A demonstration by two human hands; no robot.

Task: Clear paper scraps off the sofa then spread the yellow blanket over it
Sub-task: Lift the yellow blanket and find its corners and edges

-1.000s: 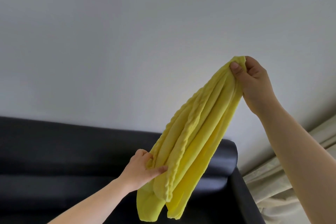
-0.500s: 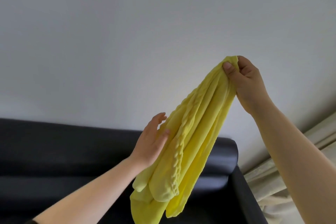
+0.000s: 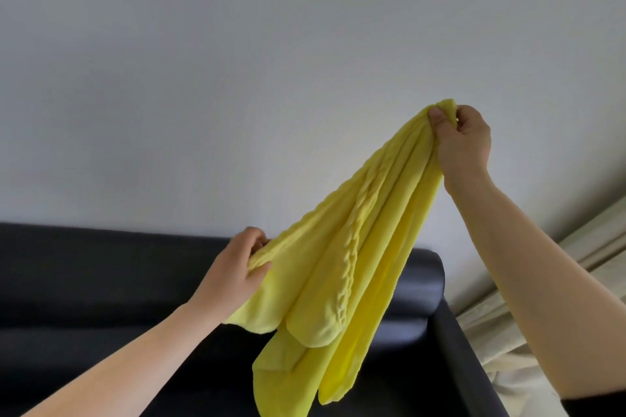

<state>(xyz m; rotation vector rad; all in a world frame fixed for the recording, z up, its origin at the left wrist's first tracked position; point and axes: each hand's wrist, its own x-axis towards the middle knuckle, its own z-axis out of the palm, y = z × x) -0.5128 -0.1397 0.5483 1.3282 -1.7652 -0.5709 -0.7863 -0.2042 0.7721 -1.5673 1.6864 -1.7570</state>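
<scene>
Head view: the yellow blanket [image 3: 355,247] hangs bunched in long folds in the air, in front of the black sofa [image 3: 101,281] backrest near its right end. The right hand [image 3: 464,142] is raised high against the grey wall [image 3: 237,78], its thumb and curled fingers [image 3: 437,118] pinching the blanket's gathered top end. The left hand [image 3: 230,271], lower and nearer the backrest's top edge, grips a fold on the blanket's left side; its fingertips are partly buried in the cloth, apparently curled round it. A pale curtain [image 3: 508,349] hangs beside the sofa's right corner.
</scene>
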